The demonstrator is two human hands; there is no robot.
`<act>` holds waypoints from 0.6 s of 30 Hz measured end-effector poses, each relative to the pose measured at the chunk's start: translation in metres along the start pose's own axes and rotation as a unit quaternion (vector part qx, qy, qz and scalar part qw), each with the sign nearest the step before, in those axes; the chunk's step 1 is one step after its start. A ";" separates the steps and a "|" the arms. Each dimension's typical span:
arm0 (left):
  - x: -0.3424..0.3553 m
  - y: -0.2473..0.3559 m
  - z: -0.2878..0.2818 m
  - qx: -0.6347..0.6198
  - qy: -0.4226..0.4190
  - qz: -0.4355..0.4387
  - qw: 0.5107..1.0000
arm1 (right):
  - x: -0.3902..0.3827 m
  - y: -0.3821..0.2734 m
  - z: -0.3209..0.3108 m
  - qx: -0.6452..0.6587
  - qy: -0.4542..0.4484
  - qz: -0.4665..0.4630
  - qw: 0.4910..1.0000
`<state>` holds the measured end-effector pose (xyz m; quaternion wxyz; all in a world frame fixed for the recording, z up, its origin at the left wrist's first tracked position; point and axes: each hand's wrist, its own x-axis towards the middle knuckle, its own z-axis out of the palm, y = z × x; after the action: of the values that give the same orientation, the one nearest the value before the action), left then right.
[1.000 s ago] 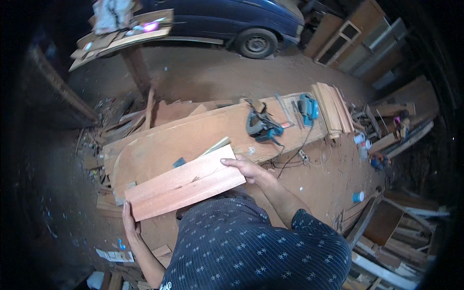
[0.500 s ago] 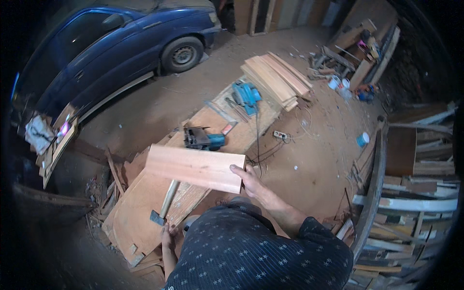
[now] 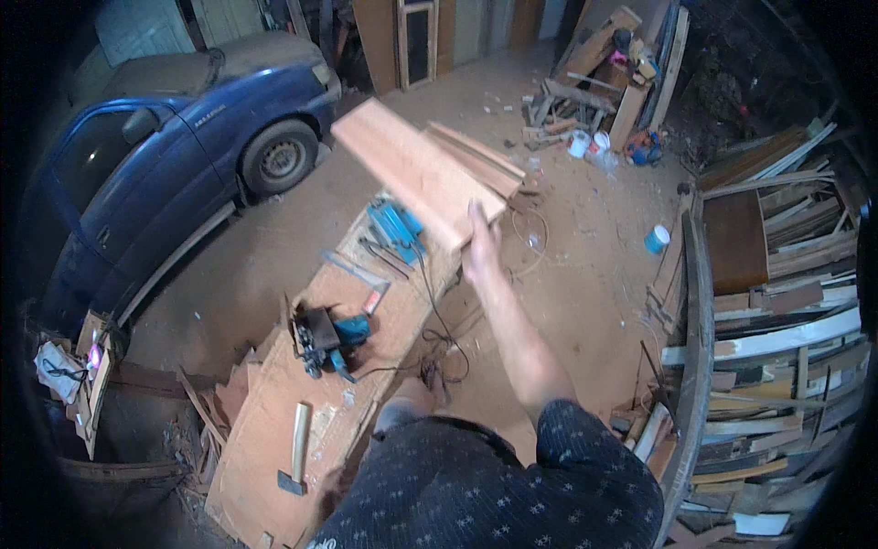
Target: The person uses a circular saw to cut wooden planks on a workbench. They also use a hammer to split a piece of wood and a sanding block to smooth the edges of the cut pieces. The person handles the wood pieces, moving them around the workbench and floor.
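A short, wide wooden board (image 3: 416,169) is held up by its near end in my right hand (image 3: 480,247), my thumb on its upper face. It is raised over the far end of the workbench (image 3: 265,457), partly covering a stack of boards (image 3: 476,156) behind it. My left hand is out of sight. Nearest to my body on the bench lies a hammer (image 3: 298,444) with a pale handle. Beyond it rests a teal circular saw (image 3: 329,339), and farther along sit a teal electric planer (image 3: 395,229) and a metal square (image 3: 361,274).
A power cord (image 3: 434,302) trails off the bench's right side. To the left is a dusty blue car (image 3: 183,156). Stacked timber (image 3: 777,366) fills a rack at the right. A blue-and-white tub (image 3: 657,240) stands on the floor, and a scrap pile (image 3: 594,101) lies at the back.
My right hand has carried the board forward, away from my body and toward the stack. My left hand, earlier near the hammer head, has left the picture. The view has shifted.
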<state>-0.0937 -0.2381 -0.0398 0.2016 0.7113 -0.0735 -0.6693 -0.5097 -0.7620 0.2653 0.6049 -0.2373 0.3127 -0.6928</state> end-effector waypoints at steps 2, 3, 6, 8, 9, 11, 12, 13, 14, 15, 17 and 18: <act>0.006 0.020 0.023 0.018 -0.008 0.020 1.000 | 0.062 0.001 -0.024 0.005 -0.009 0.041 0.999; 0.006 0.032 0.038 0.027 -0.010 0.041 0.999 | 0.086 0.009 -0.039 -0.050 0.027 0.054 0.997; 0.055 0.112 0.113 0.169 -0.083 0.149 0.971 | 0.176 0.006 -0.194 -0.176 0.062 0.110 0.976; 0.076 0.148 0.149 0.231 -0.094 0.173 0.953 | 0.173 0.008 -0.280 -0.261 0.042 0.224 0.938; 0.063 0.129 0.131 0.258 -0.037 0.178 0.949 | 0.130 0.064 -0.230 -0.248 0.141 0.280 0.917; 0.096 0.168 0.167 0.392 -0.037 0.278 0.876 | 0.093 0.058 -0.319 -0.255 0.134 0.269 0.919; 0.105 0.176 0.171 0.465 -0.024 0.324 0.823 | 0.068 0.057 -0.344 -0.230 0.141 0.310 0.912; 0.109 0.189 0.174 0.454 -0.037 0.332 0.826 | 0.040 0.055 -0.366 -0.202 0.151 0.353 0.901; 0.116 0.213 0.181 0.441 -0.044 0.344 0.828 | 0.015 0.054 -0.376 -0.212 0.190 0.349 0.893; 0.106 0.245 0.210 0.327 -0.075 0.229 0.914 | -0.011 0.043 -0.399 -0.227 0.242 0.334 0.882; 0.092 0.318 0.272 0.263 -0.149 0.138 0.943 | -0.059 0.021 -0.506 -0.258 0.339 0.325 0.844; 0.095 0.331 0.272 0.310 -0.154 0.161 0.924 | -0.075 0.015 -0.504 -0.275 0.361 0.363 0.814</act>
<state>-0.2973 -0.6254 -0.0063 0.0623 0.6053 -0.4210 -0.6727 -0.8442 -0.6152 -0.0900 0.5655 0.0043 0.7498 -0.3436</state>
